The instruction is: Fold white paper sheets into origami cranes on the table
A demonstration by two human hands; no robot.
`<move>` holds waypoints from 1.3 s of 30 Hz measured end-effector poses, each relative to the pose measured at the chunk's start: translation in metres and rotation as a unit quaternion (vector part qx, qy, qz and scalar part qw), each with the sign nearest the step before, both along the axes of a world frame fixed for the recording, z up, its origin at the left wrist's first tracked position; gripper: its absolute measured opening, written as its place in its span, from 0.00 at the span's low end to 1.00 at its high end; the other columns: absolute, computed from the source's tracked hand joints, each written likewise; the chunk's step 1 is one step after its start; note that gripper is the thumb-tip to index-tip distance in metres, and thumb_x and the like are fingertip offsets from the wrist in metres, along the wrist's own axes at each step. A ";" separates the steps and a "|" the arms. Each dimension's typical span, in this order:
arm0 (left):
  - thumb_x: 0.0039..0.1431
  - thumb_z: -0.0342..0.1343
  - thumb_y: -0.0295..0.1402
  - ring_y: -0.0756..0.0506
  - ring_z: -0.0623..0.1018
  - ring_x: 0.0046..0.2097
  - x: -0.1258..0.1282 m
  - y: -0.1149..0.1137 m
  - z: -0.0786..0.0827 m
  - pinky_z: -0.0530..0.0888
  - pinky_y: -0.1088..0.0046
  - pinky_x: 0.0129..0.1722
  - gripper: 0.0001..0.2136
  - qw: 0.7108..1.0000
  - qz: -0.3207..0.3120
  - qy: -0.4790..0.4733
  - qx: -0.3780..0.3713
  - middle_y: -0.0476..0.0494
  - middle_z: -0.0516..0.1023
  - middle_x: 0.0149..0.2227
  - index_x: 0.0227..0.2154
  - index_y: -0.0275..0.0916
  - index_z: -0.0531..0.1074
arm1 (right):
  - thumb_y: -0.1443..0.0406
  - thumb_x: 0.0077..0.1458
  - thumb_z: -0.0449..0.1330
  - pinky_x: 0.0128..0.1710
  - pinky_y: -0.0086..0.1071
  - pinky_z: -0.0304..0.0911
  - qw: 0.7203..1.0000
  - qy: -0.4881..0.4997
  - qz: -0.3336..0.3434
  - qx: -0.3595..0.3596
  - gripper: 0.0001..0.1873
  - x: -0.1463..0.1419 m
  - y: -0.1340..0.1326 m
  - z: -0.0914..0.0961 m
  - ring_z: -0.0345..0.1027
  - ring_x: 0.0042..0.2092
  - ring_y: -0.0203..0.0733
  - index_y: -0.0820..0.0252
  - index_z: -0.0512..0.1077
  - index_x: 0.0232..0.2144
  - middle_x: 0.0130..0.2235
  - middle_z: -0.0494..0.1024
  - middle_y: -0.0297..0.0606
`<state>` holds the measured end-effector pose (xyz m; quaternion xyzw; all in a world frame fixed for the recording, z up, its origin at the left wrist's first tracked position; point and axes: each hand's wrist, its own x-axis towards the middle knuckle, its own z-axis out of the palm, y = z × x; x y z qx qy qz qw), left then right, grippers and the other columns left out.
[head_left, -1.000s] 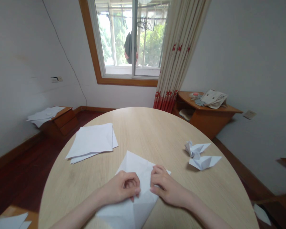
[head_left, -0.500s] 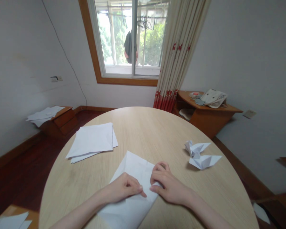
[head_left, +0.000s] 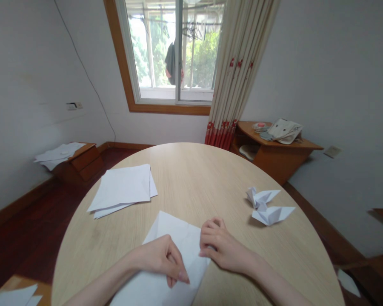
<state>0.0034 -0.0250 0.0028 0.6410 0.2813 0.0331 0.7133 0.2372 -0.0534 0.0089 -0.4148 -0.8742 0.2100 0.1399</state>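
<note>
A folded sheet of white paper (head_left: 181, 238) lies in front of me at the near side of the round table (head_left: 194, 170). Over its lower middle my left hand (head_left: 162, 258) is closed, thumb and forefinger pinched down at the paper; just what part they grip is partly hidden. At the sheet's right edge, my right hand (head_left: 225, 246) has its fingers curled and thumb tucked in, closed on that edge. The paper's lower end runs under my left forearm and out of view.
Two folded paper figures (head_left: 270, 213) with pointed ends sit at the table's right. A stack of white paper sheets (head_left: 124, 185) lies at the left. Beyond the table stand a low wooden cabinet (head_left: 88, 159) and a wooden desk (head_left: 281, 155) with a cloth bag (head_left: 287, 131).
The sheet has slid toward me and a little left. My left hand has moved nearer to me over it, while the right hand has barely shifted.
</note>
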 end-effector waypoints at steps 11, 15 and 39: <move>0.45 0.64 0.48 0.55 0.58 0.16 0.009 -0.001 -0.001 0.54 0.80 0.16 0.20 0.988 0.097 0.043 0.116 0.55 0.61 0.12 0.19 0.32 0.76 | 0.65 0.55 0.63 0.50 0.43 0.47 1.000 -0.018 -0.003 0.001 0.08 -0.005 -0.004 0.003 0.60 0.45 0.43 0.59 0.66 0.28 0.35 0.72 0.33; 0.40 0.69 0.38 0.55 0.60 0.20 0.012 -0.003 -0.005 0.54 0.81 0.19 0.13 0.969 0.131 0.059 0.202 0.57 0.64 0.16 0.21 0.34 0.74 | 0.65 0.54 0.64 0.50 0.42 0.47 1.000 -0.021 -0.001 0.001 0.09 -0.004 -0.004 0.001 0.60 0.45 0.42 0.59 0.66 0.28 0.35 0.72 0.32; 0.56 0.60 0.29 0.53 0.66 0.24 0.002 0.004 0.002 0.61 0.80 0.25 0.11 0.941 -0.050 0.031 0.333 0.51 0.68 0.23 0.42 0.44 0.79 | 0.68 0.56 0.59 0.48 0.40 0.50 0.999 -0.051 -0.003 0.003 0.07 -0.010 -0.007 0.005 0.58 0.44 0.43 0.59 0.65 0.27 0.35 0.71 0.34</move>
